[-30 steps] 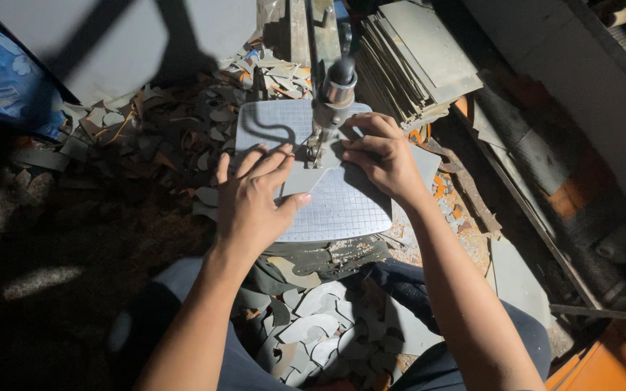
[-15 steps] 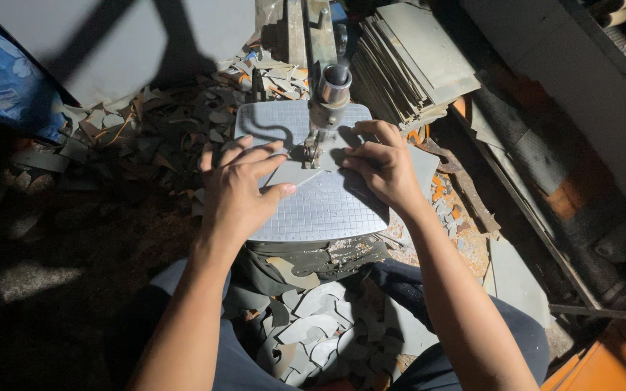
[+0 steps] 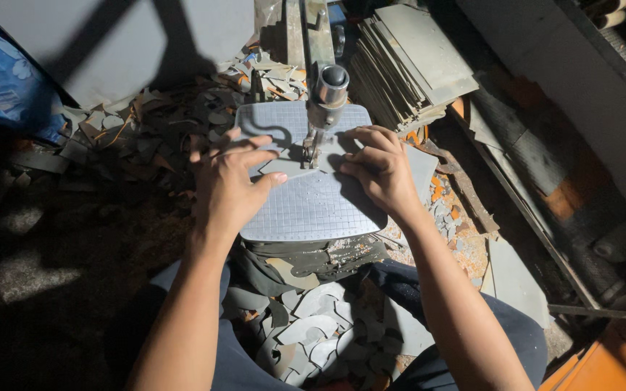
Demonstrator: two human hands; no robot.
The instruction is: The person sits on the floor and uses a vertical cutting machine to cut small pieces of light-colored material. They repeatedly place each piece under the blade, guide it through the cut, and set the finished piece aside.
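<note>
— Looking down at the saw table [image 3: 306,217], what do the hands do there?

— Both lie flat on it, pressing a thin grey sheet piece [image 3: 289,166] against the gridded grey top. The left hand [image 3: 230,188] is on the left side of the table, fingers spread and stretched toward the blade, fingertips on the piece. It is open, palm down, gripping nothing.

— And the other one?

— The right hand [image 3: 382,170] sits on the right side of the table, fingers curled a little, tips touching the piece just beside the blade. Also pressing rather than clasping; I see nothing closed inside it.

— Where is the piece exactly?

— On the middle of the table, between the two hands, touching the thin blade that comes down from the metal saw head [image 3: 327,90] at the table's far edge. A curved slot is cut into the far left corner of the table top.

— What lies around the table?

— Beyond its far right corner leans a stack of grey sheets [image 3: 407,69]. Past its left edge the floor is strewn with offcuts [image 3: 146,130]. Under its near edge, between the person's knees, is a heap of curved cut pieces [image 3: 313,337]. Further left of the table, a blue bag [image 3: 1,80] lies half in shadow.
</note>
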